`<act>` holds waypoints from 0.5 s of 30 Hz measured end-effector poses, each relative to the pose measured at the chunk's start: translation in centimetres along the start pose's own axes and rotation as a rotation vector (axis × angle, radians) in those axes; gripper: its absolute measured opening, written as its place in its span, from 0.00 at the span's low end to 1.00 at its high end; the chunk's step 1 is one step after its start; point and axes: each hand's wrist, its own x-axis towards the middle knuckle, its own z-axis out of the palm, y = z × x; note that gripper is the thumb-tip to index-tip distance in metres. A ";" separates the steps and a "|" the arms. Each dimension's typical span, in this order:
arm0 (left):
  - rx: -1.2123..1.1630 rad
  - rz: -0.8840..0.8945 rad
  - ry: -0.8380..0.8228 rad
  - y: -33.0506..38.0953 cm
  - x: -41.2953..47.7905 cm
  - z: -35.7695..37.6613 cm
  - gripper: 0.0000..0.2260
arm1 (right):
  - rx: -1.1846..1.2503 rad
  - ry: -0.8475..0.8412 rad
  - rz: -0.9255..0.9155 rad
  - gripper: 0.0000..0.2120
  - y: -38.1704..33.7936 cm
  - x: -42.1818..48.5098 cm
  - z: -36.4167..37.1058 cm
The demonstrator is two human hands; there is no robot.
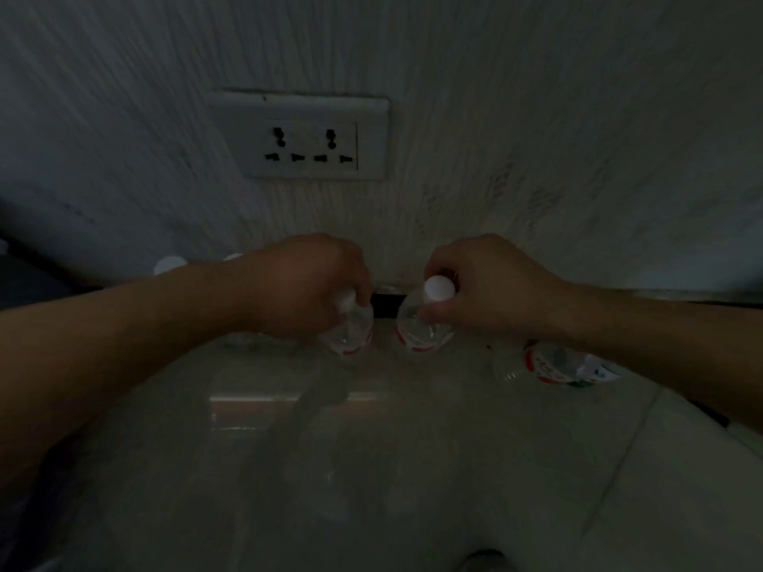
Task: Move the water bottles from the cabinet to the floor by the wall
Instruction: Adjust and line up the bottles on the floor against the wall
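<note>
Dim frame. Mid left, behind the forearm: two white caps (pixel 169 265), likely bottles already parked by the wall (pixel 536 117). Centre: left hand (pixel 305 282) curled round the neck of the left bottle (pixel 351 332), right hand (pixel 491 291) pinching the neck of the right bottle (pixel 421 330). Both upright, low over the floor (pixel 371 468), near the wall; floor contact unclear. Clear thin plastic, red label band. Probably full: some weight, flexy slick walls, so the neck is the stiff grip. Third bottle (pixel 565 365), under the right forearm, seems on its side.
</note>
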 end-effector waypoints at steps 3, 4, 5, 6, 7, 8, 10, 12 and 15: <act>-0.026 -0.024 -0.029 -0.5 -0.5 0.1 0.15 | 0.013 -0.014 0.004 0.18 -0.5 0.5 0.2; -0.034 -0.026 -0.040 -0.6 -0.6 0.1 0.15 | 0.010 -0.017 0.005 0.18 -0.7 0.6 0.3; -0.039 -0.027 -0.050 -0.7 -0.7 0.2 0.15 | 0.010 -0.022 0.007 0.17 -0.9 0.7 0.4; -0.041 -0.027 -0.055 -0.8 -0.8 0.3 0.15 | 0.009 -0.027 0.010 0.17 -1.0 0.8 0.4; -0.047 -0.020 -0.052 -0.8 -0.9 0.3 0.14 | 0.009 -0.031 0.014 0.17 -1.2 0.9 0.5; -0.060 -0.010 -0.044 -0.9 -0.9 0.5 0.13 | 0.007 -0.033 0.017 0.17 -1.4 0.9 0.6; -0.085 0.003 -0.024 -1.1 -1.1 0.7 0.13 | -0.005 -0.033 0.014 0.17 -1.6 1.1 0.7; -0.091 0.006 -0.015 -1.4 -1.2 1.0 0.12 | -0.019 -0.036 0.004 0.17 -1.7 1.1 0.8; -0.102 0.033 0.025 -1.6 -1.4 1.4 0.14 | -0.048 -0.046 -0.027 0.16 -1.8 1.1 1.0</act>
